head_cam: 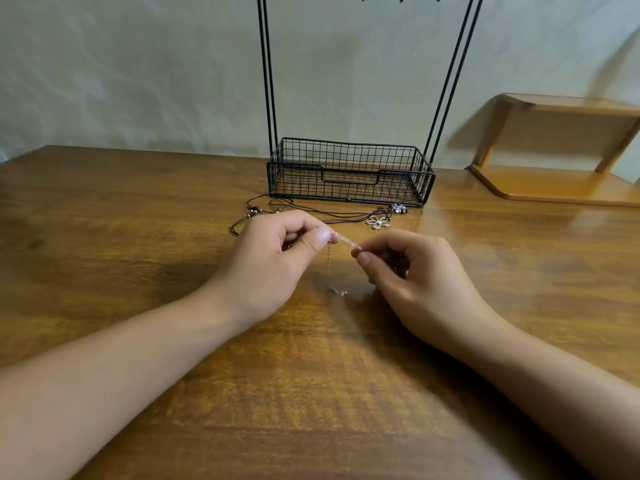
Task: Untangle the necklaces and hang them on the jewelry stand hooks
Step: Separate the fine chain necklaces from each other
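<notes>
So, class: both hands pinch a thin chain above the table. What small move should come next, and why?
Probably ease the hands apart gently. The left hand and right hand pinch a twisted stretch of the thin chain, and a loose end dangles from it, so it seems tangled and not ready for the stand.

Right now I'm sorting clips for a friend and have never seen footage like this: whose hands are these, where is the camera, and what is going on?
The single picture comes from a camera worn on a person's head, looking down at their own bare hands; there is no machine. The left hand and right hand each pinch a thin silver chain stretched between them, with one end dangling to the wooden table. Behind lie dark cord necklaces with a flower pendant, in front of a black wire jewelry stand whose hooks are barely visible at the top edge.
</notes>
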